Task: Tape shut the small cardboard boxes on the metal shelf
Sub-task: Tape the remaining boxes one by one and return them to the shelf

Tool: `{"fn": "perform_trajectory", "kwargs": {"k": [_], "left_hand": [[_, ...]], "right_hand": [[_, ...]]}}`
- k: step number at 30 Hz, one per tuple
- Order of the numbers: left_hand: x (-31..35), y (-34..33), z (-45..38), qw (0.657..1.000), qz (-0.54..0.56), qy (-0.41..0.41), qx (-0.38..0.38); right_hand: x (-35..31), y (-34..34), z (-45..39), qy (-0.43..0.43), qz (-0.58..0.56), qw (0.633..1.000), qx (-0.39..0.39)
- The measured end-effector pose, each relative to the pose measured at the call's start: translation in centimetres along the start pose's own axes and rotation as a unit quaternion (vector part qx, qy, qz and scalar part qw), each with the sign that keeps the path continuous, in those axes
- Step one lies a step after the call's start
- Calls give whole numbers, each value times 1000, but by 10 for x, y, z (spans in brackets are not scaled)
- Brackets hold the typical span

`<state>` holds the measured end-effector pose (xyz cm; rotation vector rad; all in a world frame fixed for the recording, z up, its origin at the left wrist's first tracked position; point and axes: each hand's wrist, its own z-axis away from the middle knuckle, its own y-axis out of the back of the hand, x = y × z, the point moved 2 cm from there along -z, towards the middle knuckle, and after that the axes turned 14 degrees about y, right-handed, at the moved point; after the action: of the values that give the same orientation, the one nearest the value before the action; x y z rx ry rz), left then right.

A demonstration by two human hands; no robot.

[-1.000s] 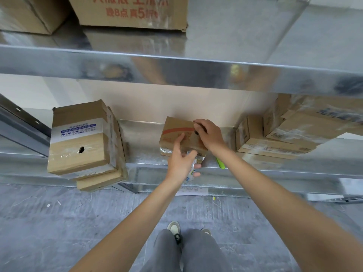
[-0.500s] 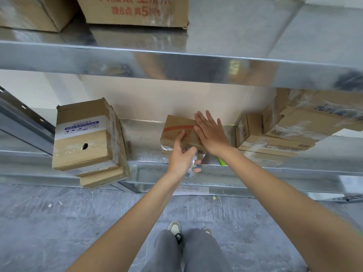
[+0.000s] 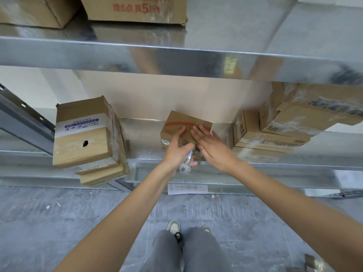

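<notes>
your small box (image 3: 186, 122) sits on the middle level of the metal shelf (image 3: 275, 165), near its front edge and roughly centred between the other cartons. it has a red band printed across its top, and clear tape shows crumpled along its lower front edge.

your right hand (image 3: 213, 147) lies flat on the top of that box, palm down, fingers stretched out and spread; its grip is wide, holding nothing. your left hand (image 3: 177, 152) is just beside it, touching the box's front with the fingers pointing up, while the rest of the hand is wrapped around a roll of tape (image 3: 185, 165), white with blue print, which hangs below the palm at the shelf's edge. so the left grip is closed on the tape roll.

to the left on the same level stands a stack of larger boxes (image 3: 86, 138), the top one with a white and blue label and a small round hole in its face. to the right is a pile of taped boxes (image 3: 275, 132), well apart from yours. the level above carries a big carton with red print (image 3: 135, 8). a paper slip (image 3: 187, 189) lies on the floor (image 3: 59, 222) under the shelf.
</notes>
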<state>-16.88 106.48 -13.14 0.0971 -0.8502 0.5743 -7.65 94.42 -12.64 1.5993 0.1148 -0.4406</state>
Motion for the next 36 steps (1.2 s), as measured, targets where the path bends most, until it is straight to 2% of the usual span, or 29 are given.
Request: {"fn": "perform_trajectory", "kwargs": {"k": [12,14,17,19,22,24,25,28,30,32,34,36], "left_hand": [[13,11,6,997,-43,19,-65],[13,14,7,996,-50,12,-71],[12,13,9,994,-97,-18,-37],[7,14,14,987,-145,-63,14],[-9,28,31,978,-150,-127,74],[-24,41,42,969,-160,-160,98],[-32,47,47,968,-152,-166,108],[-35,53,50,981,-36,-138,135],[-24,44,48,985,40,-125,113],[-10,30,43,984,86,-124,95],[2,21,37,981,88,-123,119],[8,18,31,979,43,-123,159]], "right_hand": [[3,10,3,76,93,993,13],[14,19,-7,9,77,997,-7],[22,22,-23,-105,-29,993,-39],[21,18,-27,-118,-58,991,-11],[19,12,-22,-144,-79,985,61],[14,10,-13,-187,-137,964,127],[11,9,-9,-207,-196,943,172],[-6,2,-5,-224,-396,844,285],[-18,-6,-8,-238,-460,799,305],[-27,-17,-12,-260,-480,779,310],[-31,-29,-15,-289,-488,764,307],[-32,-41,-15,-305,-512,744,302]]}}
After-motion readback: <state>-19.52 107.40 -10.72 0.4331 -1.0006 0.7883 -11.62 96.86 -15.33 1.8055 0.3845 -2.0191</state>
